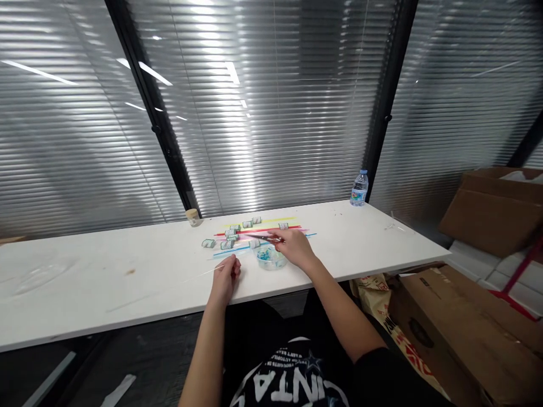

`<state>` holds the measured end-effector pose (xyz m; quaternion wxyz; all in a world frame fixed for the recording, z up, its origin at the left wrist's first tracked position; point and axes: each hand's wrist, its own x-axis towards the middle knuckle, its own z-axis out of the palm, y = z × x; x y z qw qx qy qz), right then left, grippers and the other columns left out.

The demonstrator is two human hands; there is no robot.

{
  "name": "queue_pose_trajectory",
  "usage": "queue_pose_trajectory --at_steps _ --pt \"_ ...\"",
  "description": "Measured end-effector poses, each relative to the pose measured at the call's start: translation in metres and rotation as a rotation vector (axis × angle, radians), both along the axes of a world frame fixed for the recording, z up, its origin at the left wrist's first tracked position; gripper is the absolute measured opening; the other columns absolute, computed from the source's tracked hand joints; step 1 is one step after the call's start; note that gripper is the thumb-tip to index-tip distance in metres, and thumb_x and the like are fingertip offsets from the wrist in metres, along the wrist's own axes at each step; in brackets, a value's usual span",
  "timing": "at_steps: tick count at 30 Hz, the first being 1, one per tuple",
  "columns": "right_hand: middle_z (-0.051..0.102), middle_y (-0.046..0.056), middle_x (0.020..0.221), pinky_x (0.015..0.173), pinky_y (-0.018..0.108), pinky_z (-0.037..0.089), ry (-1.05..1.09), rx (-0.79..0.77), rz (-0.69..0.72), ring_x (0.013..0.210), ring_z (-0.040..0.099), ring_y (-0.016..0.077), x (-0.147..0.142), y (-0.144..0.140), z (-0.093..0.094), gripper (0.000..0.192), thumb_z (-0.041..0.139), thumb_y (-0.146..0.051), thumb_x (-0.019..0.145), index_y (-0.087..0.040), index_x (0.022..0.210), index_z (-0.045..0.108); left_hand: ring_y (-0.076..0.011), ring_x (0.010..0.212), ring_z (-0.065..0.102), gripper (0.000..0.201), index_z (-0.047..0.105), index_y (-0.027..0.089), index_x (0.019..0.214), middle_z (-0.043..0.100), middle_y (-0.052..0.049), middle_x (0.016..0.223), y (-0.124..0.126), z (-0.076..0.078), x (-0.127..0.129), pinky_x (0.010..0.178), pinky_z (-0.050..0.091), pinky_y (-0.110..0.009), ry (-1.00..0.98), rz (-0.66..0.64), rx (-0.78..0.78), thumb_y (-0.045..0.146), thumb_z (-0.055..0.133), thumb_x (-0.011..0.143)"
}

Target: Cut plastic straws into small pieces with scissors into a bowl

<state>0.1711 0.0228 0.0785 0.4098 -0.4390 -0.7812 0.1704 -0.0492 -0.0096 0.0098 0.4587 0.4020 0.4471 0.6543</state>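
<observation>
Two hands over white bench (127,271). Left hand (224,280), fingers pinched on thin clear straw (203,273) lying near bench's front edge. Right hand (292,246), closed on slim stick (263,237), above small bowl (270,258) beside coloured straws (271,227). Best kept steady, wrists low, clear of the small wrapped pieces (231,237).

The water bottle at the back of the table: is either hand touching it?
Apart. The head view shows the water bottle alone at the table's far edge, with bare white tabletop between it and the right hand, the nearer one.
</observation>
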Motion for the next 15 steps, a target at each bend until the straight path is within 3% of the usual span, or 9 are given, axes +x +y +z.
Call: queue_pose_trajectory --at_steps 3,6,8,11,15 --pt "0.072 0.005 0.082 0.058 0.026 0.048 0.460 -0.205 0.033 0.068 0.066 0.0178 0.012 -0.017 -0.009 0.030 0.063 -0.039 0.083 -0.020 0.106 0.069 -0.0065 0.047 0.036 0.038 0.052 0.016 0.059 0.042 0.004 0.052 -0.002 0.003 -0.001 0.044 0.027 -0.019 -0.070 -0.005 0.001 0.047 0.070 0.073" --pt "0.057 -0.001 0.048 0.038 0.023 0.034 0.638 -0.477 0.080 0.038 0.048 0.0120 0.015 -0.040 -0.027 0.045 0.056 -0.059 0.084 -0.015 0.088 0.066 -0.0063 0.047 0.037 0.039 0.052 0.016 0.058 0.041 0.004 0.051 -0.003 0.005 -0.001 0.044 0.027 -0.019 -0.081 -0.024 -0.003 0.047 0.070 0.072" --pt "0.051 -0.003 0.041 0.035 0.021 0.028 0.619 -0.623 0.170 0.032 0.040 0.0087 0.009 -0.052 -0.042 0.049 0.055 -0.065 0.082 -0.016 0.074 0.059 -0.0062 0.047 0.037 0.040 0.051 0.016 0.056 0.041 0.004 0.051 -0.004 0.006 -0.001 0.044 0.027 -0.020 -0.069 -0.034 0.002 0.047 0.070 0.072" --pt "0.052 -0.003 0.041 0.034 0.019 0.025 0.559 -0.741 0.277 0.029 0.036 0.0065 -0.006 -0.062 -0.060 0.052 0.050 -0.067 0.084 -0.017 0.069 0.052 -0.0065 0.047 0.036 0.041 0.050 0.016 0.055 0.041 0.004 0.051 -0.006 0.006 -0.002 0.044 0.027 -0.020 -0.045 -0.063 0.020 0.048 0.069 0.073" --pt "0.055 -0.001 0.044 0.036 0.020 0.025 0.478 -0.778 0.311 0.030 0.037 0.0064 -0.019 -0.058 -0.071 0.054 0.045 -0.068 0.086 -0.017 0.069 0.052 -0.0078 0.049 0.037 0.043 0.049 0.017 0.054 0.040 0.003 0.050 -0.008 0.006 -0.003 0.045 0.027 -0.021 0.015 -0.122 0.027 0.050 0.066 0.076"
